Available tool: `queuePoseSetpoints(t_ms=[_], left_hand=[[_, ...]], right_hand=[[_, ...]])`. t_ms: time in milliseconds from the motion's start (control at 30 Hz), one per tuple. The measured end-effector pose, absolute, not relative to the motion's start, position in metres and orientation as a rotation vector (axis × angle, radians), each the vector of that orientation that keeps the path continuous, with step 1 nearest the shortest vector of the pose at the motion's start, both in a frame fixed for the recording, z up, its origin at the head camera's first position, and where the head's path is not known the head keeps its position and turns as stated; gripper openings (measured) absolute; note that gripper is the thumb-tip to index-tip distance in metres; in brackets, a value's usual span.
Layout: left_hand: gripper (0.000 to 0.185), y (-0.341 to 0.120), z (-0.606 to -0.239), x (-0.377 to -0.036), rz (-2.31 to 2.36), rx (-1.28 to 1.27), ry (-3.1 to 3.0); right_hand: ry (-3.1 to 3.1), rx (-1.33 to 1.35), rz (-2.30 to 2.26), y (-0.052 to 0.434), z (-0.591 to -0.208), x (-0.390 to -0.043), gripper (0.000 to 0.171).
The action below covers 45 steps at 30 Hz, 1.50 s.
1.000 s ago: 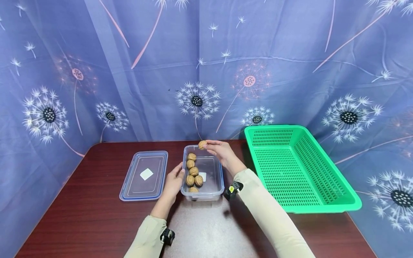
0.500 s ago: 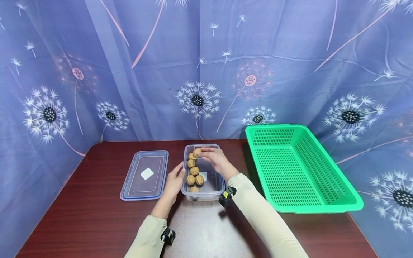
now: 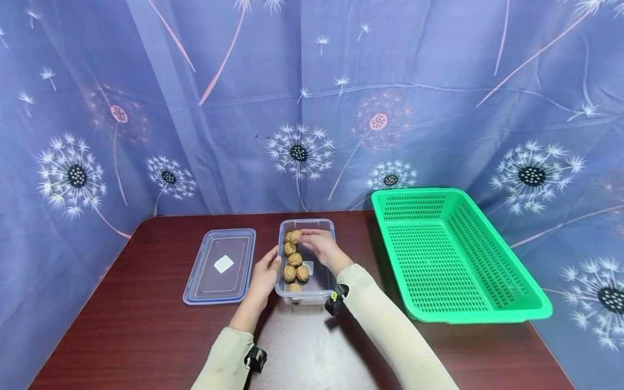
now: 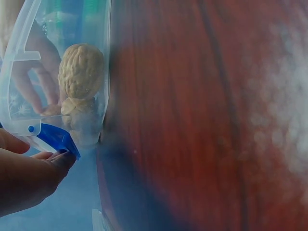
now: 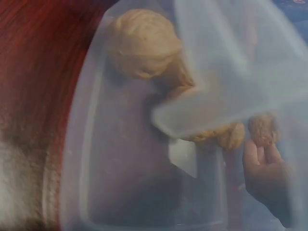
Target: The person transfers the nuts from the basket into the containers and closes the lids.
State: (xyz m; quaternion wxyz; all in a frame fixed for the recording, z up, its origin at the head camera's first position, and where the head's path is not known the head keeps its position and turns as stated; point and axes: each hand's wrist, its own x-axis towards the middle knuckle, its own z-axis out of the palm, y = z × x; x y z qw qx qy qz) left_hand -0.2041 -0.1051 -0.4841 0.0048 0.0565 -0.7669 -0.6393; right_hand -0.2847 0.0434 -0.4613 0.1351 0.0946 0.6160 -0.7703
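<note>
Head view shows the right hand [image 3: 319, 246] lowered inside the clear plastic box [image 3: 327, 292], its fingertips pinching a walnut [image 3: 294, 235] at the far end of the row of walnuts [image 3: 293, 260] lying along the box's left wall. A second ago that same nut was held up in the air above the far rim; half a second ago it had dropped to rim level, and now it sits low in the box, touching or just beside the next nut in line. The grip on it is not yet released, as far as the head view tells; the right wrist view is too blurred through the plastic to confirm. To my eye this means the nut is being set down as the newest in the row, and the placing is nearly finished. The left hand [image 3: 264, 276] has not shifted: its fingers rest on the box's left side, steadying it, and the left wrist view shows fingertips beside the blue clip [image 4: 55, 138]. On the table [image 3: 146, 336] the lid [image 3: 221, 265] lies left of the box, and the green basket [image 3: 487, 317] stands to the right, nothing in it.
</note>
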Motion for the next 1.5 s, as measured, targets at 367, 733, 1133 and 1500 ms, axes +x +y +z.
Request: queuePoseSetpoints(t_ms=[367,733,1133,1500], left_hand=[[0.045,-0.105,-0.484,-0.204,-2.015,0.173,-2.396],[0.046,-0.105,-0.483,-0.202,-2.032,0.158,-2.389],[0.044,-0.104,-0.483,-0.205,-1.996,0.187,-2.382],[0.044,-0.107,-0.481,-0.204,-2.007,0.237,-2.349]], right_hand=[[1.789,0.325,-2.234,0.046,-0.508,-0.312,0.035],[1.882,0.328,-2.171,0.049,-0.634,-0.395,0.037],[1.9,0.274,-2.164,0.047,-0.603,-0.383,0.057],[1.971,0.162,-2.109,0.041,-0.463,-0.283,0.043]])
